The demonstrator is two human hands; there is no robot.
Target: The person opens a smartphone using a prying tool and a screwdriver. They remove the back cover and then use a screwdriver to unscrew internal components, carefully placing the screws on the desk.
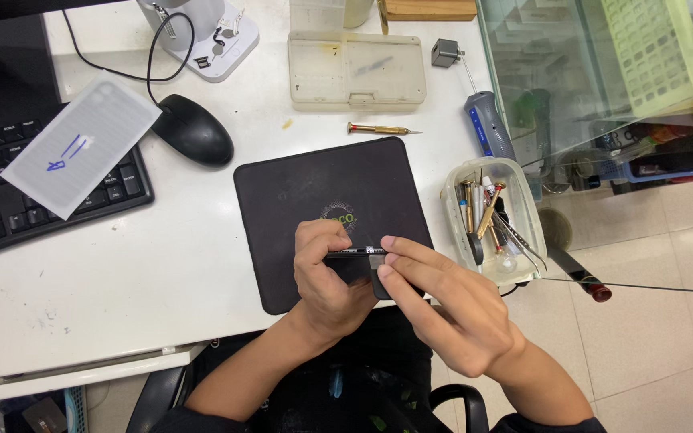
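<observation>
Over black mat [306, 192], both hands [395, 289] grip a dark phone [354, 255] edge-on.

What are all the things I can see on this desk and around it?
thin dark slab-shaped device: one, black, held on edge above the mat
square rubber work mat: one, black, middle of the white desk
clear plastic tub of small tools: one, holds brass-handled drivers and tweezers, right of the mat
brass-handled precision screwdriver: one, behind the mat
flat beige plastic case: one, shut, back of the desk
corded computer mouse: one, black, left of the mat
computer keyboard: one, black, far left
striped paper sheet: one, white with blue marks, lying on the keyboard
left hand: grips the device
right hand: fingertips pinch the device's top edge
</observation>
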